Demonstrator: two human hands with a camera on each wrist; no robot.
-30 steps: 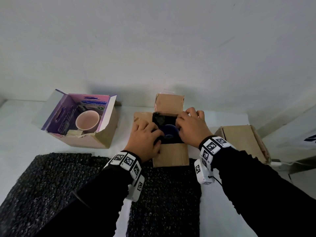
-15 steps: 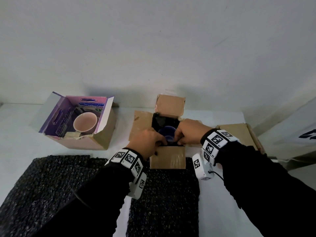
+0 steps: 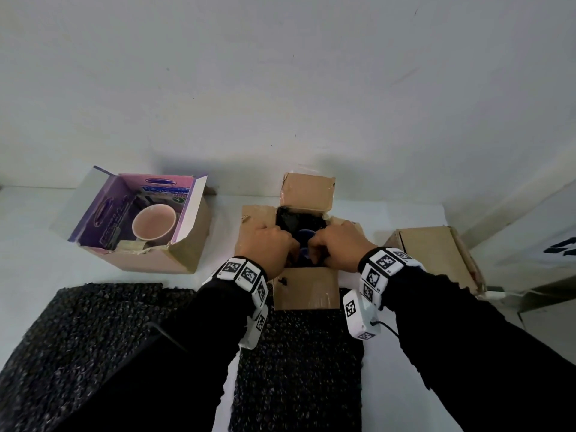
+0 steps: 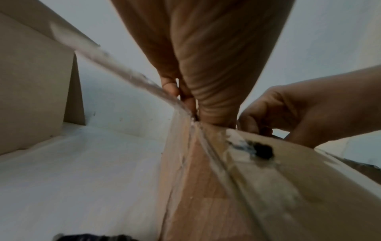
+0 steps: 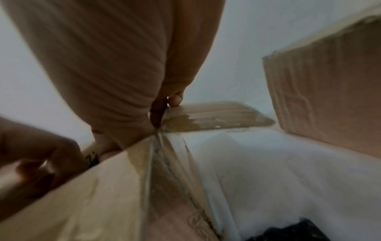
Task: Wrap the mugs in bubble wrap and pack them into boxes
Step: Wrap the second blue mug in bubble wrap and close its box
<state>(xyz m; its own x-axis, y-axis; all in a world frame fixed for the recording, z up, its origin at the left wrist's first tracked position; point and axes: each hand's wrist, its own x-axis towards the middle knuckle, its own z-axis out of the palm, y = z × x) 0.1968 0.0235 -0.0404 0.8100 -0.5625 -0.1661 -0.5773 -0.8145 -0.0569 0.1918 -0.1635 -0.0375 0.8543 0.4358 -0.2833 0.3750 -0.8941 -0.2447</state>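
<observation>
An open brown cardboard box stands mid-table with its flaps spread. Inside lies a blue mug in black bubble wrap. My left hand and right hand meet over the near half of the opening. Their fingers curl down into the box and grip the wrap around the mug, with the fingertips hidden inside. In the left wrist view the left hand dips in at the box corner, and the right hand curls over the near wall. In the right wrist view the right hand presses in at the other corner.
A pink mug stands unwrapped in an open purple-lined box at the left. A closed cardboard box sits to the right. Black bubble wrap sheets cover the near table, one under the centre box. A wall rises just behind.
Both hands slid from the sides of the opening toward its near edge and closer together. Their fingers now curl deeper into the box, covering more of the blue mug.
</observation>
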